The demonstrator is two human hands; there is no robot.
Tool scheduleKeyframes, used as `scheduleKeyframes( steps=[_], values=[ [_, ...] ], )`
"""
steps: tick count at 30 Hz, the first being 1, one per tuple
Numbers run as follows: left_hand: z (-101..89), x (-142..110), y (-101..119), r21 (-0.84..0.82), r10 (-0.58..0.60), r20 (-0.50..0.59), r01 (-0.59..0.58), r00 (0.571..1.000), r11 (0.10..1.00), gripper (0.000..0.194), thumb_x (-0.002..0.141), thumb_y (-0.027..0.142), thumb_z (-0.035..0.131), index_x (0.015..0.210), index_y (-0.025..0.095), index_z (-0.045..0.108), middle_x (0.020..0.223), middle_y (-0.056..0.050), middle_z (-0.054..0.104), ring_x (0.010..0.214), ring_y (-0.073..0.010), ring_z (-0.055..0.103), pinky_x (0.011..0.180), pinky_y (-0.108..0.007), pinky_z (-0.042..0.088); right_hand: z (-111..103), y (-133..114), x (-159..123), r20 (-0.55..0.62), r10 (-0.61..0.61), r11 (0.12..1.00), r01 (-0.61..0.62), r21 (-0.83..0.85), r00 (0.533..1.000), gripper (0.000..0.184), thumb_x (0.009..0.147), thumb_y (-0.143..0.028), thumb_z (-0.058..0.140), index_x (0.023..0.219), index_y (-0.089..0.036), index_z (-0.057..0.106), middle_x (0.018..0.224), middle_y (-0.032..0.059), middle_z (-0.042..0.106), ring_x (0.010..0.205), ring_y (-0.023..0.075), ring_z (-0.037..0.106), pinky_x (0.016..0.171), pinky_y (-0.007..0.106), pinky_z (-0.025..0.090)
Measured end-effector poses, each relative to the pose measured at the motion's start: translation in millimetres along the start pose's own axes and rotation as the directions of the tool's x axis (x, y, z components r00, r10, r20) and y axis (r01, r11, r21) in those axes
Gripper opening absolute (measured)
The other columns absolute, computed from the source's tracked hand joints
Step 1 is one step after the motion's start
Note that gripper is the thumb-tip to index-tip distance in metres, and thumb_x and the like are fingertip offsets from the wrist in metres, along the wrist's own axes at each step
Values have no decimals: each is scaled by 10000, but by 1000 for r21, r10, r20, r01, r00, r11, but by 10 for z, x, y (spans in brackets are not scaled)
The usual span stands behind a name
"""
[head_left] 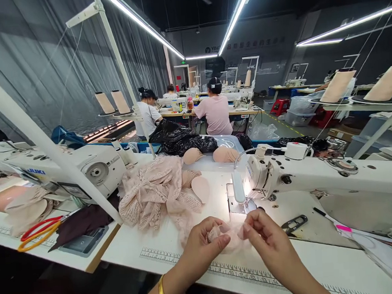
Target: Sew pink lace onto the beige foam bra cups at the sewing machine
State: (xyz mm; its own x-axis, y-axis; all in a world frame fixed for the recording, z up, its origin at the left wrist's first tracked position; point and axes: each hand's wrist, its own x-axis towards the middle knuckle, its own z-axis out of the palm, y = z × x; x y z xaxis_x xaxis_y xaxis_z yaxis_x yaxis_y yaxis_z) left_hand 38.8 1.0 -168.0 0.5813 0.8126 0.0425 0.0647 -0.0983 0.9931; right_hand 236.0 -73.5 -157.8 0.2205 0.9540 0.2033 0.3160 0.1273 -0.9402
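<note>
My left hand (203, 245) and my right hand (266, 240) both pinch a small piece of pink lace fabric (231, 239) just in front of the needle of a white sewing machine (318, 174). Both hands are closed on the piece. A gold bangle (162, 292) sits on my left wrist. The machine's lamp (238, 186) lights the needle plate behind my fingers. A heap of pink lace (155, 192) with foam bra cups (200, 188) lies to the left of my hands on the white table (145, 244).
Black thread snips (293, 224) lie right of my hands. A second Juki machine (63, 167) stands at left, with red and yellow scissors (37, 232) and dark cloth. Thread cones (337, 85) stand at right. Two seated people (215, 110) work at machines behind.
</note>
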Motion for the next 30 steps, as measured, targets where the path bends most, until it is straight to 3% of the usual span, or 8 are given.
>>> scheduleKeyframes(
  steps=[3, 6, 10, 14, 19, 24, 27, 30],
  values=[
    [-60, 70, 87, -94, -161, 25, 163, 987, 982, 503, 830, 643, 795, 797, 186, 586, 720, 4, 598, 658, -153, 541, 619, -258, 442, -70, 10, 35, 69, 186, 962, -196, 189, 980, 391, 1016, -631, 615, 879, -265, 597, 694, -37, 627, 722, 198, 604, 719, 309, 460],
    [-179, 240, 142, 153, -93, 28, 88, 995, 984, 437, 868, 580, 774, 820, 201, 560, 769, 14, 617, 706, -156, 569, 625, -246, 440, -95, 139, 156, 145, 263, 931, -291, 221, 954, 429, 974, -684, 640, 892, -263, 642, 615, -39, 620, 710, 212, 591, 743, 325, 451],
    [-544, 691, 221, 709, 134, -58, -53, 989, 703, 194, 985, 367, 705, 1093, 211, 661, 1064, -34, 738, 946, -205, 700, 807, -295, 568, -95, 390, 294, 112, 353, 892, -370, 258, 929, 348, 897, -608, 700, 912, -261, 687, 696, -17, 691, 706, 221, 617, 738, 344, 463],
    [-998, 1177, 232, 857, 214, -157, 26, 964, 514, 137, 999, 222, 687, 1128, 180, 696, 1236, -129, 716, 1210, -311, 659, 1105, -470, 511, -134, 582, 338, 87, 384, 865, -391, 315, 919, 350, 877, -586, 691, 1000, -259, 699, 786, 2, 739, 773, 241, 668, 778, 362, 490],
    [-1285, 1479, 75, 922, 176, -218, 144, 960, 359, 160, 1051, 283, 706, 1106, 134, 720, 1152, -104, 734, 1102, -268, 706, 1033, -495, 577, -180, 688, 370, 169, 338, 891, -372, 260, 926, 341, 919, -570, 646, 1034, -254, 700, 797, 10, 734, 781, 243, 653, 777, 373, 495],
    [-1338, 1582, 59, 922, 208, -256, 174, 944, 347, 180, 1066, 320, 689, 1093, 143, 713, 1125, -81, 726, 1041, -237, 704, 972, -455, 597, -185, 705, 400, 145, 297, 895, -328, 302, 944, 393, 961, -615, 616, 1088, -254, 704, 975, 47, 774, 847, 242, 693, 751, 359, 518],
    [-1355, 1576, 224, 898, 300, -304, 168, 904, 406, 146, 1035, 165, 576, 923, 155, 669, 1052, -128, 713, 1097, -292, 657, 1040, -487, 523, -191, 704, 418, 128, 274, 897, -301, 323, 953, 460, 967, -683, 618, 1084, -249, 715, 1050, 78, 772, 911, 255, 711, 719, 350, 527],
    [-1292, 1422, 419, 857, 372, -337, 117, 865, 502, 159, 1018, 202, 487, 972, 183, 638, 1055, -133, 702, 1076, -298, 632, 979, -443, 516, -193, 679, 434, 115, 270, 897, -293, 330, 956, 498, 954, -716, 643, 1070, -239, 724, 1059, 85, 763, 877, 238, 696, 718, 352, 549]
  ],
)
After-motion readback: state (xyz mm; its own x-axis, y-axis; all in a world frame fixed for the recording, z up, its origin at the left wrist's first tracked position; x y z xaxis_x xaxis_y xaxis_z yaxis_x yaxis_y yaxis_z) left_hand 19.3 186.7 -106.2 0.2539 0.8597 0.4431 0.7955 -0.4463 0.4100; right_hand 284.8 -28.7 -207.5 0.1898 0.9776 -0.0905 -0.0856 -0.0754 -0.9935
